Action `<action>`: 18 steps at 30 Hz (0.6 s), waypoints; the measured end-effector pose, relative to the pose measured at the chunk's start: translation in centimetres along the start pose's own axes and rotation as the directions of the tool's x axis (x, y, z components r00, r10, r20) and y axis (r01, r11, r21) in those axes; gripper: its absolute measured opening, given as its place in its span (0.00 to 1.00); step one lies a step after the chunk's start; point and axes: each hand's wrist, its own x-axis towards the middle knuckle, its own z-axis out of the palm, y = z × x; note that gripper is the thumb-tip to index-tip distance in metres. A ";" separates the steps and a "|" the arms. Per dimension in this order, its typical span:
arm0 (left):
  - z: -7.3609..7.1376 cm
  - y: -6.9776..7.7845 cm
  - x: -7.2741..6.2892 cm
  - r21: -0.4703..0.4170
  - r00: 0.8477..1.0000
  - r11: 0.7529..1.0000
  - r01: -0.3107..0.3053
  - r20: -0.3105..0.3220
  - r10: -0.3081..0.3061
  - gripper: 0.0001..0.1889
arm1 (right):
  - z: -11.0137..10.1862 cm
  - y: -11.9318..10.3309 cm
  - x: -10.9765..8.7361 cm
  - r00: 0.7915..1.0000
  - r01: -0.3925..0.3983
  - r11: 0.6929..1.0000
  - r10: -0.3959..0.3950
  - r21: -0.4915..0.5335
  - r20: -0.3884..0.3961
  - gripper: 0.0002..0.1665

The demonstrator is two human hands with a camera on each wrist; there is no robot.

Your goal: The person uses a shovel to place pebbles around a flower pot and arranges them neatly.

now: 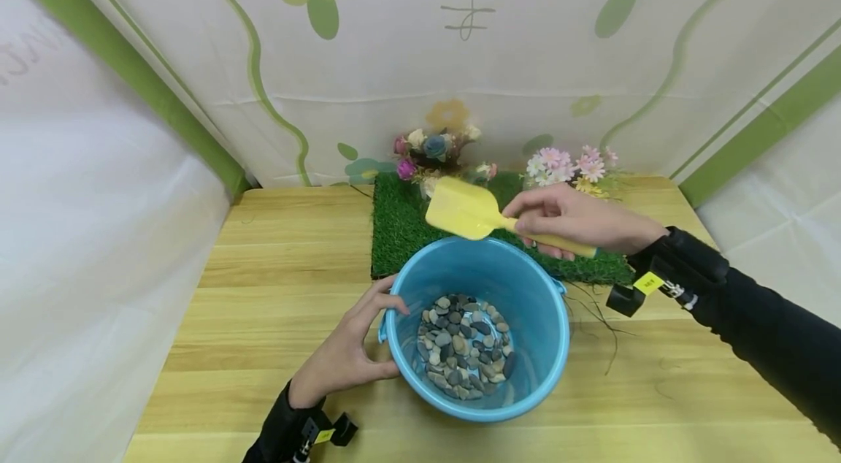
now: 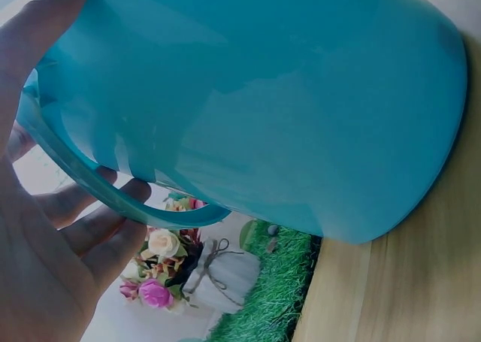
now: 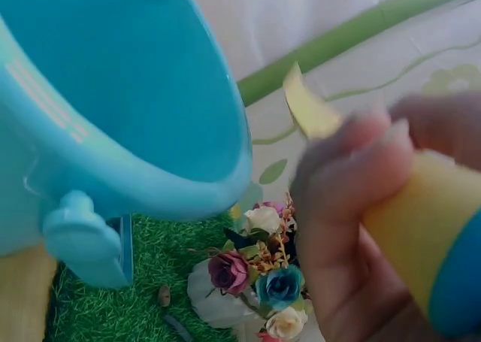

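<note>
A blue plastic bucket (image 1: 542,331) stands on the wooden table, with grey and tan pebbles (image 1: 466,346) spread over its bottom. My left hand (image 1: 355,346) grips its left rim, fingertips over the edge and thumb low against the outer wall. In the left wrist view the bucket's handle (image 2: 79,173) hangs down along the outside, across the fingers. My right hand (image 1: 571,218) holds a yellow toy shovel (image 1: 463,209) by its handle, above the bucket's far rim. The blade points left and carries nothing. Its blue handle end (image 3: 458,282) shows in the right wrist view.
Behind the bucket lies a green artificial grass mat (image 1: 394,236). A mixed flower bouquet (image 1: 435,147) in a white pot (image 2: 225,274) and pink flowers (image 1: 568,165) stand at the back. Dark thin strands (image 1: 607,324) lie right of the bucket. A printed white cloth (image 1: 394,61) hangs behind.
</note>
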 end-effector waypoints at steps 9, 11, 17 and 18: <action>0.0 0.1 -0.1 0.002 1.000 1.000 0.020 0.002 -0.020 0.29 | 0.0 -0.6 0.6 0.909 0.116 0.993 -0.121 0.037 0.398 0.15; 0.0 0.2 -0.1 0.003 1.000 1.000 0.023 0.002 -0.023 0.29 | 0.3 -0.9 0.8 0.898 0.076 0.997 -0.065 -0.009 0.435 0.15; 0.0 0.2 -0.1 0.003 0.999 0.999 0.033 0.001 -0.033 0.33 | 1.6 -1.7 1.6 0.883 -0.014 0.994 0.061 -0.104 0.466 0.14; 0.0 0.2 -0.1 0.003 0.999 0.999 0.035 0.001 -0.035 0.34 | 1.9 -1.9 1.8 0.878 -0.020 0.993 0.071 -0.113 0.472 0.13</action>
